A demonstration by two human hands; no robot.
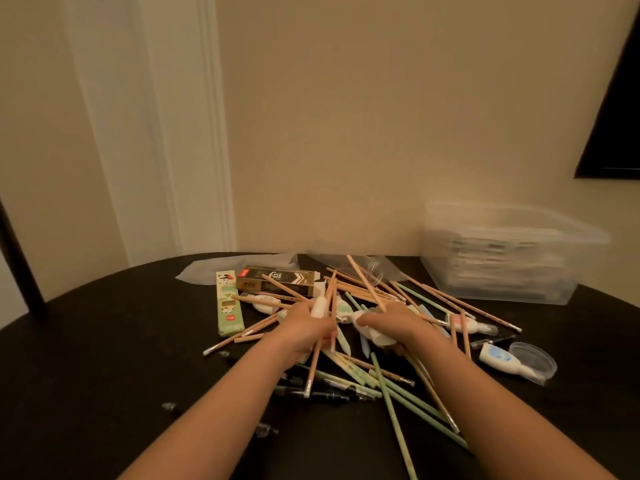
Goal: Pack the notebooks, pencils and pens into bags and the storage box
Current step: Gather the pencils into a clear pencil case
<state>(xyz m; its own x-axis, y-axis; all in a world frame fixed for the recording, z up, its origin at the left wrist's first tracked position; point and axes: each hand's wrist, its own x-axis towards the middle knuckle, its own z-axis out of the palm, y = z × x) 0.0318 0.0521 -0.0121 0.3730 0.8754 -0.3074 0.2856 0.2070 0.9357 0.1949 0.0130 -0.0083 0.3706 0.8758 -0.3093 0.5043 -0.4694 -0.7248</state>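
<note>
Reaching forward from the near edge, both bare forearms stretch over the dark table (104, 341) and converge on a heap in its middle. Nearest the person, green pencils (391, 410) lie with their long axes running near to far, angled slightly right, and black pens (322, 396) lie crosswise, left to right, under them.

The left hand (308, 327) is palm-down with fingers curled round a small bundle of pencils (360, 292). That bundle runs roughly near to far, its near ends dropping toward the pens and its far ends fanning upward past the knuckles. A white item is also caught in this grip; what it is cannot be told.

The right hand (391, 323) sits just beside it, fingers likewise curled round several pencils. One of these slants up and away to the left, and others trail back toward the near right. White items lie under the palm.

Loose pencils spread beyond and right of the hands, pointing every way. To the right rest a white dispenser (498, 355) and a clear cup (533, 358). Left of the heap lies a green carton (228, 306), long axis near to far, with a black carton (277, 280) behind it lying left to right. Clear bags (235, 268) lie flat at the far edge. The storage box (502, 265) stands at the far right by the wall, blurred, with stacked contents inside.
</note>
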